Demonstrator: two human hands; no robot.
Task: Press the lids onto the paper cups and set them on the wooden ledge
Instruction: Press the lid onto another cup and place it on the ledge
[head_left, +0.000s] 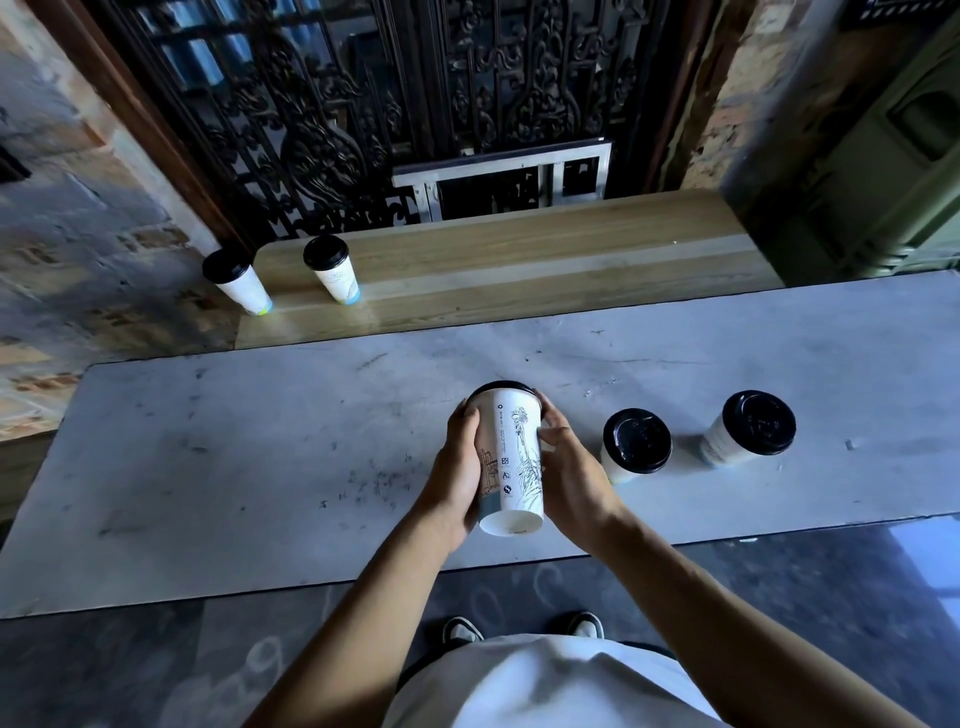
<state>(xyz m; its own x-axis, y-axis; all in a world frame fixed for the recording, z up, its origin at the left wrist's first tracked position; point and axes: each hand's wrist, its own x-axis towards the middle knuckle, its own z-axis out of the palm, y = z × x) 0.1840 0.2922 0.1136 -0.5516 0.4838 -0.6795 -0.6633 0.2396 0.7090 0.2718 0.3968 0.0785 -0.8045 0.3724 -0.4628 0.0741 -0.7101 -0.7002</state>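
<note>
Both hands hold a white paper cup (511, 460) with line drawings and a black lid above the grey table (260, 441). It is tilted with its base toward me. My left hand (457, 467) wraps its left side and my right hand (569, 467) its right side. To the right, two more lidded cups (635, 444) (748, 430) stand on the table. On the wooden ledge (519, 260) behind the table, two lidded cups (236, 278) (332, 267) stand at the left end.
A dark ornate metal grille (415, 104) rises behind the ledge. Rough stone wall sits at the left, a green container (883, 156) at the right. The table's near edge runs just in front of my feet (462, 631).
</note>
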